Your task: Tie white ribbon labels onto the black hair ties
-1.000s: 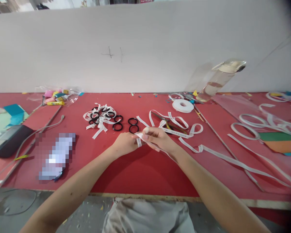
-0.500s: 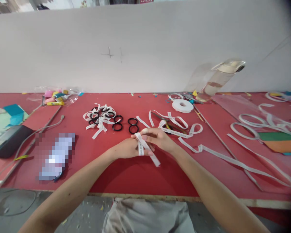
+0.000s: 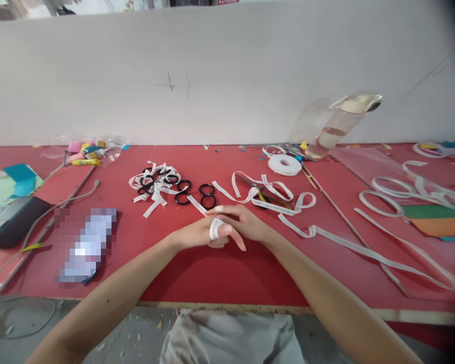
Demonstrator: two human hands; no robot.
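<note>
In front of me my two hands meet over the table. A white printed ribbon [image 3: 214, 228] is looped round the thumb of my left hand [image 3: 197, 233], whose other fingers are curled and partly hidden. My right hand [image 3: 246, 221] lies against the left, its fingers pinching the ribbon near the loop. One ribbon tail [image 3: 197, 204] points up and left from the fingertips. Just beyond the hands lie two black rings [image 3: 207, 190]. Left of them is a pile of white ribbon bows with black rings [image 3: 157, 184].
Scissors [image 3: 263, 196] lie under loose ribbon, with a long ribbon strip [image 3: 349, 245] trailing right. Behind stand a ribbon roll [image 3: 284, 165] and a tilted bottle [image 3: 337, 126]. At left are a blurred-out flat object [image 3: 93, 245], a cable [image 3: 66, 199] and a dark case [image 3: 20, 220].
The ribbon's loose ends no longer hang down across my left hand; a loop now circles the left thumb and a tail points away to the upper left. My right fingers have shifted over the left hand.
</note>
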